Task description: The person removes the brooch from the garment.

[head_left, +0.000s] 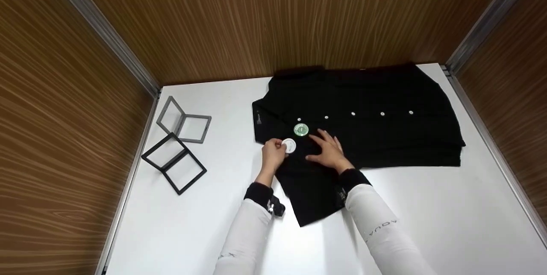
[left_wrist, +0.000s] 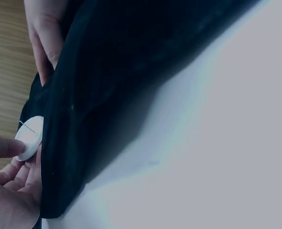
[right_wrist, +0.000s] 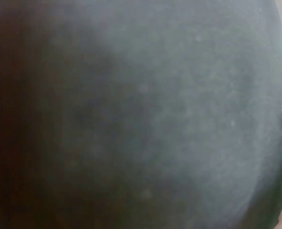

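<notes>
L hand (head_left: 274, 154) has the white badge (head_left: 289, 146) in a thumb/finger pinch, disc off its fingertips on the R side; a thin pin (left_wrist: 27, 126) shows on the badge in the L wrist view. Key relation IMO: badge is btwn the two hands, over the black shirt (head_left: 393, 138); can't tell if pin touches cloth. R hand (head_left: 328, 153) is just right of the badge, fingers spread on the shirt, nothing gripped AFAICT; R wrist cam is mostly blocked by a dark blur, so no help. L hand is nearer the white badge (holding it); R index is nearer the green badge (head_left: 301, 130), which lies on the shirt ahead-right of L hand, ahead-left of R. Shirt long axis runs L-R across both hands: collar (head_left: 267, 123) ahead of L hand, hem off to R hand's right, button row (head_left: 353, 113) ahead of both, sleeve (head_left: 314, 198) back btwn the forearms. Containers: two hinged frames, grey frame (head_left: 181, 125) and black frame (head_left: 175, 160), both opened out on the bench (head_left: 183, 223), well left of L hand, grey one farther fwd. See-thru panes, no badge visible in either.
</notes>
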The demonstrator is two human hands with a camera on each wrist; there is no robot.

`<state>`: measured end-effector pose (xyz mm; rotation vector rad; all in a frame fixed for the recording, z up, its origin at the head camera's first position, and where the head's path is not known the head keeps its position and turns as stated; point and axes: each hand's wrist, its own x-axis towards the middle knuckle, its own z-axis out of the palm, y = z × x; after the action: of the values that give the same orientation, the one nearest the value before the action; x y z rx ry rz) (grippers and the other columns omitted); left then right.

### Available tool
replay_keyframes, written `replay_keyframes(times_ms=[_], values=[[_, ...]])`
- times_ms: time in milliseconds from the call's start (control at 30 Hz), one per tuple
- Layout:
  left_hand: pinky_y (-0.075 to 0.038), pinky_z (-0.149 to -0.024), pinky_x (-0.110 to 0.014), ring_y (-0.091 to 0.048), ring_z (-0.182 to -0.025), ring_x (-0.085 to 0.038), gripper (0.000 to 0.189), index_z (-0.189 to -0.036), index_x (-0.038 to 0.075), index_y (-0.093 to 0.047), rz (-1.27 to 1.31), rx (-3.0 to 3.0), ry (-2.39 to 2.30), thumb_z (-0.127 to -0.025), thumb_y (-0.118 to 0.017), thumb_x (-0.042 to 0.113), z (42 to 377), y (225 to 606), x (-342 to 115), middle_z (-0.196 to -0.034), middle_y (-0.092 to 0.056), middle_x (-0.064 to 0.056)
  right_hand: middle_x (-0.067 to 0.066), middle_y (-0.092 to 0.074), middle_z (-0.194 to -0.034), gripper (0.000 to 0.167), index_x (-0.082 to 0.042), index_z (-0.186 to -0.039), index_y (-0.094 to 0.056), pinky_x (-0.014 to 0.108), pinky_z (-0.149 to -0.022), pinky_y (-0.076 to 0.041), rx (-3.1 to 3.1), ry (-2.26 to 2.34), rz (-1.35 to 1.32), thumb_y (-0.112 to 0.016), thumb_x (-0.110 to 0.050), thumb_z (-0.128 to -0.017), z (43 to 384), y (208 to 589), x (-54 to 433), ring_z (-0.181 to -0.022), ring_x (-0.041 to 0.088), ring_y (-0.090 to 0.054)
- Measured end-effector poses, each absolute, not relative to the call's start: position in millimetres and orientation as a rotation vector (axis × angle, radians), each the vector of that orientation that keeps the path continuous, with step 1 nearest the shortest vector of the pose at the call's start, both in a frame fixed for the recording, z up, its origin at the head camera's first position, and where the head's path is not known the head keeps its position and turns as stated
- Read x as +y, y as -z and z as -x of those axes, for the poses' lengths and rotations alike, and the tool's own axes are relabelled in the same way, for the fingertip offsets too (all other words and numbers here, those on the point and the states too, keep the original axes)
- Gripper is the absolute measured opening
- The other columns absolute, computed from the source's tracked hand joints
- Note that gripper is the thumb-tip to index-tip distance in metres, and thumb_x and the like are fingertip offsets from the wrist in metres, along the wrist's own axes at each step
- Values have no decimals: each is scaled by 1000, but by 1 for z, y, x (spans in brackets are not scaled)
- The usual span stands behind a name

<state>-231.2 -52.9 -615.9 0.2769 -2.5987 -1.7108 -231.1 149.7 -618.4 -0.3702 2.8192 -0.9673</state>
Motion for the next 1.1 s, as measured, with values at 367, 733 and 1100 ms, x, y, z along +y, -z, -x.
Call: replay_keyframes(times_ms=[367, 733, 1100], values=[[-57, -58, -26, -68, -60, -21, 14, -101, -8, -58, -456, -2476, 1966, -92, -53, 1, 238, 618, -66, -87, -65, -17, 15, -20, -157, 93, -12, -149, -36, 49, -116, -1, 2804, 889, 340, -80, -44, -73, 236, 619, 141, -145, 32, -11], [-57, -61, -26, -67, -63, -20, 13, -103, -8, -57, -460, -2468, 1998, -92, -53, 0, 239, 616, -72, -89, -64, -17, 14, -20, -157, 99, -11, -149, -34, 49, -116, -1, 2812, 877, 340, -82, -46, -70, 238, 619, 137, -145, 32, -11], [-55, -58, -23, -65, -61, -18, 10, -98, -7, -62, -375, -2488, 1902, -90, -59, -1, 233, 613, -76, -82, -63, -12, 19, -34, -150, 88, -7, -145, -39, 52, -116, -5, 2759, 1168, 270, -81, -36, -75, 234, 614, 140, -141, 34, -25]])
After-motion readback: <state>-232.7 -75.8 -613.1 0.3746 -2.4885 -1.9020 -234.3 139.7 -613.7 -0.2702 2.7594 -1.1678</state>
